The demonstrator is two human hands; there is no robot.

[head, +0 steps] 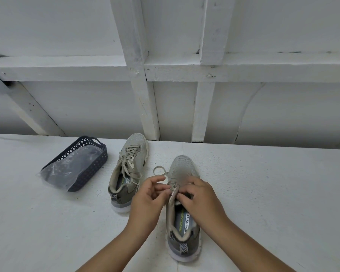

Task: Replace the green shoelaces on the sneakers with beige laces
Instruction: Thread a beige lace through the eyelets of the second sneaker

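Two grey sneakers stand on the white surface [263, 193], toes pointing away from the person toward the white panelled wall [185, 46]. The far sneaker [129, 171] sits left of centre, already threaded with a beige lace [130, 162] whose ends lie loose over its tongue and collar. The near sneaker [182, 211] stands just to its right and closer to the person, heel toward the camera, apart from the first.

Both hands work over the near sneaker's tongue. The left hand [147, 195] has its fingers curled, thumb and fingertips pinching a beige lace [160, 170], which rises in a loop beyond the hand, over the shoe's toe side. The right hand [199, 195] has its fingers curled and pressed together on the lace at the upper eyelets; the exact strand under them is hidden.

Left of the sneakers, well apart, lies a dark lattice basket [90, 165] set at an angle, with a clear plastic bag [65, 171] inside it, spilling over its near end onto the surface. What the bag holds cannot be made out.
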